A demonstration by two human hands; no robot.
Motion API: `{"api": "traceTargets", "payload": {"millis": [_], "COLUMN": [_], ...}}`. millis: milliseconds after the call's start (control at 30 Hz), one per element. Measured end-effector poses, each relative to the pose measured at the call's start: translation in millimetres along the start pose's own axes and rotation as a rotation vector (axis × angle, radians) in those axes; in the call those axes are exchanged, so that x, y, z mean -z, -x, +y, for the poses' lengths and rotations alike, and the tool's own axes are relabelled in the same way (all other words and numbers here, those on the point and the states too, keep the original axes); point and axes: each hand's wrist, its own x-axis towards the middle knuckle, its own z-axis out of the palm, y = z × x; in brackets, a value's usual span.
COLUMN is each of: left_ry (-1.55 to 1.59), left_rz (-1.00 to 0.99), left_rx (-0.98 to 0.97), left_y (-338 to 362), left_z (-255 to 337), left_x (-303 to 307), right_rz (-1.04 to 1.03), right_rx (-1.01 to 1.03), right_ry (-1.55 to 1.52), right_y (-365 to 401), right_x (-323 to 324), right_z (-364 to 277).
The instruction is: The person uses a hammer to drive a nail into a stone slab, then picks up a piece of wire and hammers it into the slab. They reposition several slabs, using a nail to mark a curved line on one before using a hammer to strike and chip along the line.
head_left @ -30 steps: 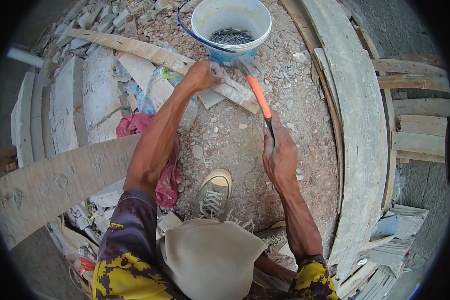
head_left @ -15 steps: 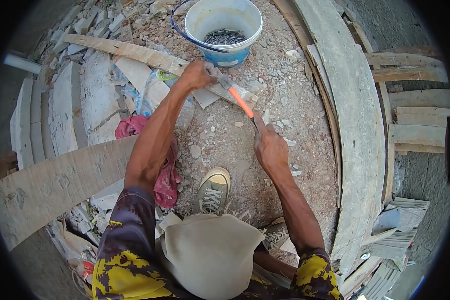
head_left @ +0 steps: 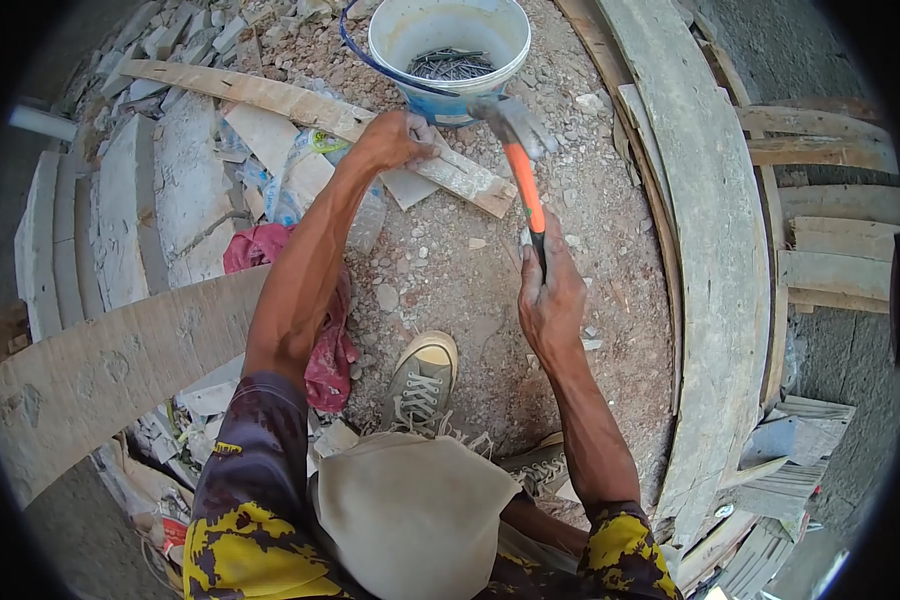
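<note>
My right hand (head_left: 553, 300) is closed round the black grip of a claw hammer (head_left: 523, 175) with an orange handle. The hammer is raised, its dusty metal head just in front of the bucket. My left hand (head_left: 400, 140) is closed at a long wooden strip (head_left: 475, 183), some way back from its near end. Its fingertips curl at the strip's edge; whether they also pinch something small is hidden. Beyond both hands stands a white and blue bucket (head_left: 390, 45) with nails (head_left: 450, 65) in it.
Rubble (head_left: 300, 50) and plastic scraps cover the ground at the left. A pink cloth (head_left: 328, 370) lies beside my left forearm, near a wide plank (head_left: 120, 370). Long boards (head_left: 715, 250) run down the right side, with stacked timber beyond. My shoe (head_left: 420, 380) is below the hands.
The hammer head has lifted away from the left hand and swung right, towards the bucket's front. My right hand has shifted slightly right and down. The left hand stays at the strip.
</note>
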Motion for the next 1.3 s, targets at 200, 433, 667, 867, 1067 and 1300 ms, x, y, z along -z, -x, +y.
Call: {"api": "traceTargets", "payload": {"millis": [200, 433, 667, 867, 1067, 1300], "left_ry": [-0.065, -0.023, -0.094, 0.054, -0.023, -0.08], "left_rz": [0.054, 0.06, 0.074, 0.033, 0.029, 0.08], "left_rx": [0.037, 0.013, 0.009, -0.015, -0.006, 0.027], "left_y": [8.3, -1.4, 4.8, 1.5, 5.4, 2.6], "left_z": [1.2, -1.5, 2.0, -3.9, 2.0, -0.8], "left_x": [-8.2, -4.4, -5.6, -4.0, -2.4, -7.2], "right_rz": [-0.335, 0.109, -0.349, -0.122, -0.004, -0.296], "right_rx": [-0.156, -0.044, -0.19, -0.16, -0.075, -0.05], "right_ry": [0.203, -0.128, 0.193, -0.012, -0.112, 0.311], "right_y": [9.9, -1.3, -4.0, 2.9, -4.7, 0.0], "right_x": [-4.2, 2.4, -3.5, 4.3, 6.3, -25.0], "right_z": [24.2, -4.9, 14.8, 7.0, -20.8, 14.1]}}
